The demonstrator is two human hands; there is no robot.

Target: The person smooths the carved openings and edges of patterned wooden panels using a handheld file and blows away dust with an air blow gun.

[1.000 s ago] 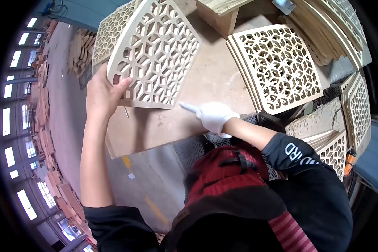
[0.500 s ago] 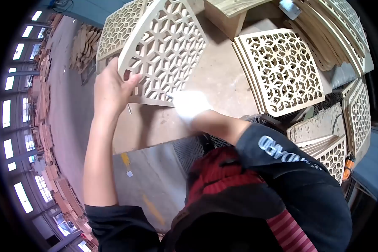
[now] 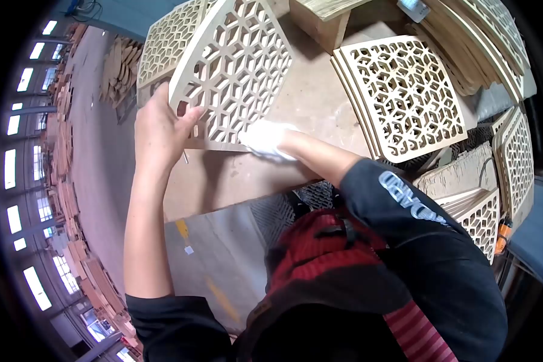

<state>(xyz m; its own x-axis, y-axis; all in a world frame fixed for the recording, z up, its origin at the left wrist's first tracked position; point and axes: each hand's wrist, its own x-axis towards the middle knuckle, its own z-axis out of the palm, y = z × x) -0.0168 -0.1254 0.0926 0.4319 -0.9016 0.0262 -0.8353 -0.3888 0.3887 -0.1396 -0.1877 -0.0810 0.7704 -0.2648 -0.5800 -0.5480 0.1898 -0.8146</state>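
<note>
Panel (image 3: 238,84) tilted up over left part of tabletop (image 3: 314,111), toward near-left corner; cannot tell if it rests there. Left hand (image 3: 160,130), bare, pinches panel's left edge, thumb on the near face. Right hand (image 3: 265,140), white-gloved, at panel's lower right corner; glare, so cannot tell how its fingers sit. Stack (image 3: 404,96) of latticed pieces lies toward tabletop's right edge.

A woodworking workshop (image 3: 96,175), judging by the stacked lattice panels (image 3: 404,96) and timber pile (image 3: 120,72).
</note>
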